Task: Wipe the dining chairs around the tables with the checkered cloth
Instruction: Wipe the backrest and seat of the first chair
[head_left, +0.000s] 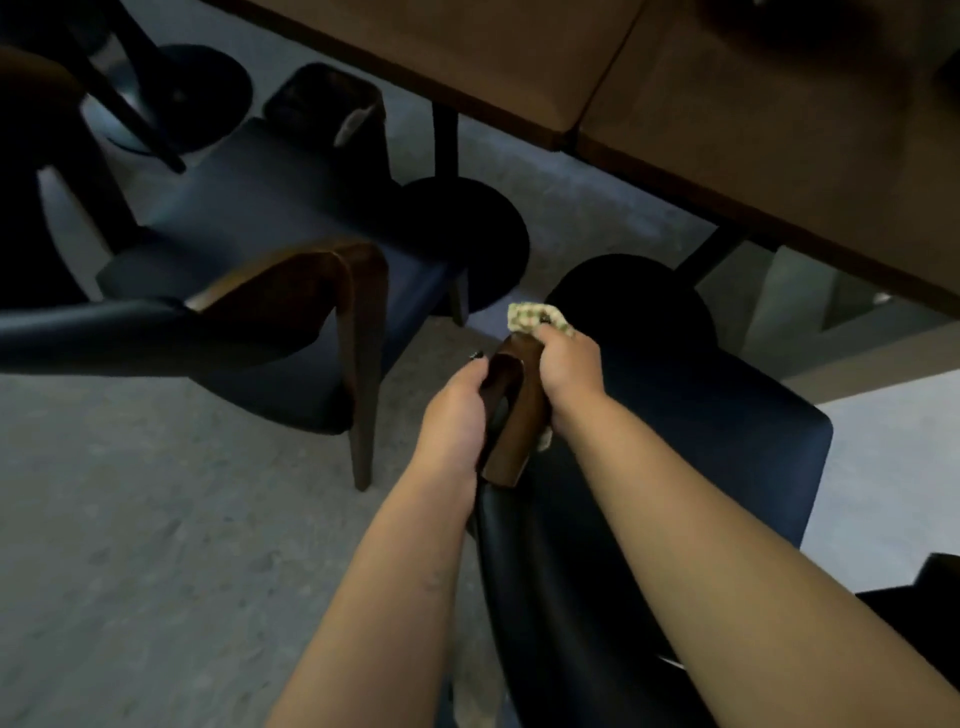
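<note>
A grey speckled floor (156, 545) fills the lower left of the head view, dim and slightly blurred, with dark furniture standing on it. At the far left a dark chair (31, 171) is only partly visible. Just right of it stands a second dining chair (270, 228) with a dark blue seat, a dark padded backrest and a curved brown wooden armrest (332, 270) that runs down into a leg. Behind that chair sits a small black bin (332, 104) with something pale in it. Between the chairs a round black table base (467, 244) rests on the floor under a thin black post.

Near the middle, the person's left hand (452, 415) curls its fingers round the wooden arm (514, 410) of the nearest chair (701, 431), gripping it from the left side. The right hand (569, 371) is on the other side of the same wooden arm, its fingers closed on the checkered cloth (532, 317). The cloth is bunched, green and cream, pressed against the top front end of that arm, with a small corner showing lower down beside the wood. Both forearms reach in from the bottom edge.

To the right, the nearest chair's dark blue seat spreads out under the right forearm. A second round black base (639, 296) lies just beyond the hands. Across the upper right run two brown wooden tabletops (727, 130), set edge to edge.
</note>
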